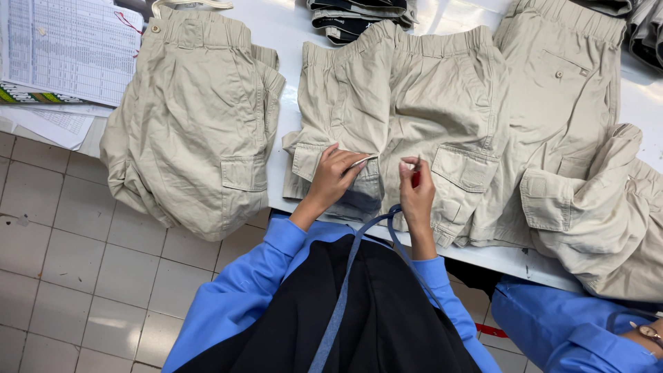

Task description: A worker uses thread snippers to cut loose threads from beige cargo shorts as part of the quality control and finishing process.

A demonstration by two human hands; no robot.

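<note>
A pair of beige cargo shorts [407, 103] lies flat on the white table [290, 34] in front of me. My left hand [336, 174] rests on the shorts near the crotch seam, fingers pinching a fold of cloth beside a flap pocket [307, 160]. My right hand [416, 188] hovers just right of it, fingers closed on a small red tool [416, 178]. A blue strap [359, 242] hangs from my neck over my black apron and blue sleeves.
Another beige pair [193, 124] hangs over the table's left edge. More beige shorts [587, 159] are heaped at the right. Printed paper sheets [69, 48] lie at far left, dark folded garments [359, 17] at the back. Another person's blue sleeve [566, 324] shows at the lower right, above a tiled floor [83, 276].
</note>
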